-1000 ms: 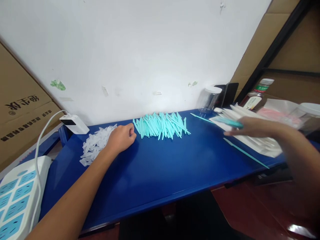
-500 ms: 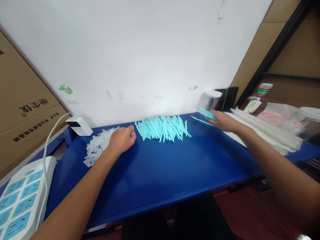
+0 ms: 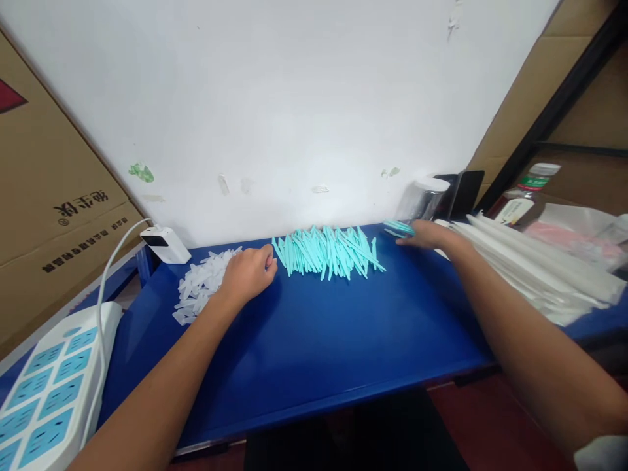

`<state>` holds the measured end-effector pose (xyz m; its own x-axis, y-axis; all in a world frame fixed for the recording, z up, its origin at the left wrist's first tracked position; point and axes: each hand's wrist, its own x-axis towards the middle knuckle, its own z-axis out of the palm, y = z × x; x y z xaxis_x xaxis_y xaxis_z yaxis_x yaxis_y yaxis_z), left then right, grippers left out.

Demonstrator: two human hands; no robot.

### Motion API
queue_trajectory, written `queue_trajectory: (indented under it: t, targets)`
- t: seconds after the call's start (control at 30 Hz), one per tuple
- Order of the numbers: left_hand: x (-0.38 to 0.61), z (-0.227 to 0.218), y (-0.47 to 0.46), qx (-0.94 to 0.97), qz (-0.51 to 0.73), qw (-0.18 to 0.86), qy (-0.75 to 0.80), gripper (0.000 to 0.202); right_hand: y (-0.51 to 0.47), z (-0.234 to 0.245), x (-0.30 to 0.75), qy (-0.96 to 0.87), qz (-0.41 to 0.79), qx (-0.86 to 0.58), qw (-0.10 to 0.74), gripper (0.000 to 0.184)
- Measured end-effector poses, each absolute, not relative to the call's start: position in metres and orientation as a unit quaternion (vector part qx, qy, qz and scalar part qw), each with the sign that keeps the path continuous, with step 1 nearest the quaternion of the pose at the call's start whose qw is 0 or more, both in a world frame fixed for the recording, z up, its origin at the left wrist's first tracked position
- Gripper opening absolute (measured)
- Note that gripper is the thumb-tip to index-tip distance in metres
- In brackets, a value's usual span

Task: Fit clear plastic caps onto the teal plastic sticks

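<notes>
My left hand point(image 3: 249, 273) is curled closed on the blue table point(image 3: 314, 340); what its fingers hold, if anything, is hidden. Beside and partly behind it lies a heap of small translucent white plastic pieces point(image 3: 199, 288). A wide pile of slim turquoise plastic sticks point(image 3: 326, 252) spreads along the wall, just right of that fist. At the back right, my right hand point(image 3: 426, 235) is low over the table, its fingers closed round a small bunch of turquoise sticks point(image 3: 398, 227). Blur hides its exact fingertip contact.
A clear jar with a white lid point(image 3: 428, 193) stands behind my right hand. White plastic sleeves point(image 3: 544, 268) and a bottle point(image 3: 524, 190) lie farther right. On the left are a power bank point(image 3: 165, 244), a cable and a power strip point(image 3: 59, 386).
My right hand has come down with the turquoise sticks, close to the tabletop. The single stick lying apart there no longer shows separately. My left hand keeps its place; the view has shifted slightly.
</notes>
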<state>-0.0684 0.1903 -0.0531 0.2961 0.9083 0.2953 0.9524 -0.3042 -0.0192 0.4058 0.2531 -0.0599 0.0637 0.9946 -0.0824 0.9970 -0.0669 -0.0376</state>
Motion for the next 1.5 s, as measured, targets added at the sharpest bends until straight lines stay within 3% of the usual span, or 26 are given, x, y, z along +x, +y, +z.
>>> queue_trajectory:
  t: [0.1, 0.2, 0.27, 0.33, 0.43, 0.63, 0.77, 0.87, 1.2, 1.5]
  targets:
    - [-0.07, -0.055, 0.192, -0.8, -0.124, 0.098, -0.578, 0.015, 0.25, -0.061, 0.404, 0.679, -0.076, 0.729, 0.041, 0.04]
    - [-0.069, -0.055, 0.191, -0.805, -0.136, 0.097, -0.569, 0.015, 0.24, -0.051, 0.394, 0.709, -0.092, 0.699, 0.009, 0.03]
    - [-0.066, -0.053, 0.189, -0.808, -0.15, 0.089, -0.562, 0.016, 0.229, -0.035, 0.383, 0.729, -0.095, 0.677, -0.044, 0.03]
    - [-0.061, -0.051, 0.185, -0.811, -0.176, 0.069, -0.554, 0.019, 0.214, -0.014, 0.364, 0.755, -0.117, 0.627, -0.151, 0.034]
    - [-0.056, -0.046, 0.179, -0.8, -0.263, 0.014, -0.539, 0.031, 0.19, 0.011, 0.319, 0.808, -0.238, 0.497, -0.211, 0.044]
    - [-0.055, -0.043, 0.165, -0.789, -0.441, -0.098, -0.416, 0.046, 0.161, -0.01, 0.224, 0.831, -0.411, 0.339, -0.162, 0.039]
    - [-0.043, -0.049, 0.157, -0.854, -0.388, -0.038, -0.345, 0.035, 0.154, -0.036, 0.204, 0.811, -0.507, 0.258, -0.137, 0.047]
    - [-0.033, -0.055, 0.15, -0.876, -0.36, -0.048, -0.317, 0.04, 0.149, -0.043, 0.204, 0.775, -0.558, 0.266, -0.13, 0.054]
    - [-0.018, -0.055, 0.133, -0.848, -0.374, -0.194, -0.321, 0.02, 0.143, -0.048, 0.201, 0.75, -0.608, 0.234, -0.112, 0.053]
    - [-0.014, -0.061, 0.144, -0.766, -0.452, -0.196, -0.413, 0.038, 0.145, -0.049, 0.203, 0.717, -0.603, 0.311, -0.159, 0.058]
